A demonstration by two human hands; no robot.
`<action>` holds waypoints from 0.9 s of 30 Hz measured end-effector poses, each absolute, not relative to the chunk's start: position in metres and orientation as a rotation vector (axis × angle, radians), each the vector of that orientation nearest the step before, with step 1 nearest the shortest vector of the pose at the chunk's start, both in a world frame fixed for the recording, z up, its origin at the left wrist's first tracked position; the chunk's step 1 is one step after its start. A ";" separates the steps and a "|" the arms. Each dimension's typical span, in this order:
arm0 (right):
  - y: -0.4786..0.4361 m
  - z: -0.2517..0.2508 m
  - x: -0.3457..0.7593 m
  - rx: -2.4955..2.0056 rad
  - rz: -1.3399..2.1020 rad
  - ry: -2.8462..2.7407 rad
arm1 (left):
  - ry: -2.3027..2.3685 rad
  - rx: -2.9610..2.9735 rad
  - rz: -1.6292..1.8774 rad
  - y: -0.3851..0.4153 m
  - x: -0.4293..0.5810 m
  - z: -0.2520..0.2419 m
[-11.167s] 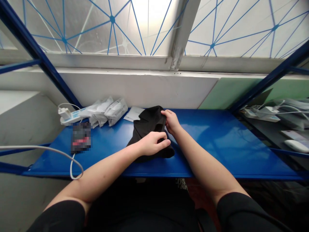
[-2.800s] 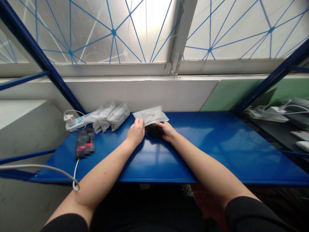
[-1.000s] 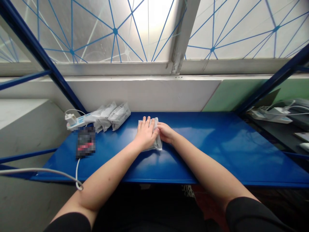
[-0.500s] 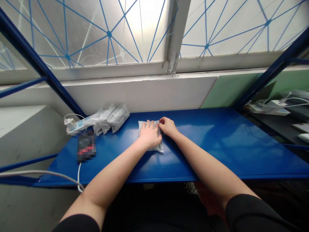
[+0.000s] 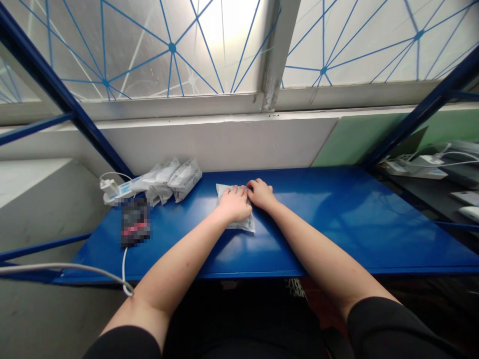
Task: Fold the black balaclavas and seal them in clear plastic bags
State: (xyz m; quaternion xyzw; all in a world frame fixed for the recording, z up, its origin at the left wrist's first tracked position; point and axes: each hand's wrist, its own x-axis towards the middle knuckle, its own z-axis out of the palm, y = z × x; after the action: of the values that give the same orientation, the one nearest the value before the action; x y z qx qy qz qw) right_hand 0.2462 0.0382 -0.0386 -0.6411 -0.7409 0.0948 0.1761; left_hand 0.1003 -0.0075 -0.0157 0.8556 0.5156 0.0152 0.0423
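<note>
ok so the frosted plastic pouch (image 5: pixel 241 226) is on the blue tabletop (image 5: pixel 318 219), right under the left hand (image 5: pixel 235 204), which lies flat across it, not clutching anything. Its long side looks to run away from the body, far end leaning left. Right hand (image 5: pixel 262 193) is curled by the far right corner, can't tell if it's actually pinching

head camera (lone view), facing forward, down across table (image 5: pixel 337 209)

On the table (image 5: pixel 355 209), a packet (image 5: pixel 242 225) lies beneath the left hand (image 5: pixel 236 203), right hand (image 5: pixel 262 194) at its two o'clock, bags (image 5: pixel 185 180) at ten, a power strip (image 5: pixel 122 189) at their nine.
</note>
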 end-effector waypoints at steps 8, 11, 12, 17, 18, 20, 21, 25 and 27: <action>0.037 -0.035 0.251 -1.627 0.253 -2.230 | 1.625 2.604 0.048 -0.007 0.101 -0.018; 0.035 -0.030 0.252 -1.569 0.233 -2.340 | 1.659 2.583 0.043 -0.007 0.102 -0.018; 0.034 -0.028 0.252 -1.570 0.225 -2.364 | 1.670 2.581 0.048 -0.008 0.102 -0.018; 0.029 -0.020 0.250 -1.616 0.270 -2.409 | 1.694 2.564 0.064 -0.007 0.102 -0.020; 0.029 -0.018 0.250 -1.624 0.307 -2.409 | 1.693 2.563 0.064 -0.007 0.102 -0.020; 0.027 -0.016 0.250 -1.628 0.399 -2.397 | 1.693 2.563 0.066 -0.006 0.101 -0.021; 0.026 -0.014 0.250 -1.623 0.449 -2.392 | 1.695 2.560 0.066 -0.006 0.101 -0.021; 0.023 -0.007 0.250 -1.611 0.621 -2.375 | 1.692 2.549 0.056 -0.004 0.098 -0.020; 0.021 -0.003 0.250 -1.620 0.726 -2.362 | 1.687 2.548 0.046 -0.004 0.096 -0.019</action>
State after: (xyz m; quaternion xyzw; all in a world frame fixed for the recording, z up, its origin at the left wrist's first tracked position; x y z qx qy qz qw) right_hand 0.2500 0.0213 -0.0033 -0.5458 -0.7959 0.2446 0.0936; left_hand 0.0962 -0.0041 -0.0189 0.8330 0.5514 0.0149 0.0428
